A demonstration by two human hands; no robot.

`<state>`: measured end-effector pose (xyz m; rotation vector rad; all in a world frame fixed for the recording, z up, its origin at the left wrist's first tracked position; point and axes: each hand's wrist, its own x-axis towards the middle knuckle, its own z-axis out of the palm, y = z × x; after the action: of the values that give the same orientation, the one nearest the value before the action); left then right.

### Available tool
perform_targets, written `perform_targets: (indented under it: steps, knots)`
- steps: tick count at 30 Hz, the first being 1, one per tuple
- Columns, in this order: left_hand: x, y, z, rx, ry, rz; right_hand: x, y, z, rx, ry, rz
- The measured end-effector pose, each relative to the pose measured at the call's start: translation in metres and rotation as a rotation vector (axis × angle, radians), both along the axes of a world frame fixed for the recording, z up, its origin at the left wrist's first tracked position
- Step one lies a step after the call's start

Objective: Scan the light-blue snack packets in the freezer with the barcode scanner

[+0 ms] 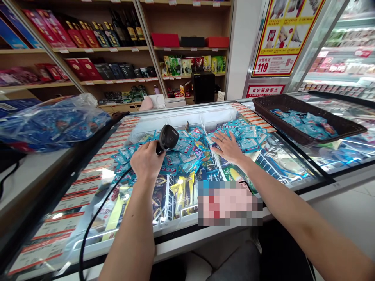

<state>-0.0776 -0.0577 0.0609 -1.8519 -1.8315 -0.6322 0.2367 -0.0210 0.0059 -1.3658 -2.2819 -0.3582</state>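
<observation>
In my left hand (147, 159) is a black barcode scanner (169, 137), gripped by its handle, its head up and its cord (96, 212) trailing down toward me. Many small blue packets (181, 150) lie spread over the glass top of a chest freezer (113, 171), beneath and around the scanner. My right hand (227, 146), a ring on one finger, rests with its fingers spread at the left edge of another pile of blue packets (249, 136). Whether a packet lies under its palm is hidden.
A brown basket (304, 102) with more blue packets stands at the right. On the left counter sits a clear bag (58, 121) full of blue packs. A blurred pinkish item (231, 203) lies at the freezer's near edge. Shelves (187, 13) of goods line the back.
</observation>
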Motion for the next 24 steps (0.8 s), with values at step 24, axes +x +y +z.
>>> perform_targets:
  steps: [24]
  knots:
    - [-0.015, -0.003, 0.003, 0.047, -0.062, -0.006, -0.092, 0.015, 0.020, -0.206, 0.157, -0.031]
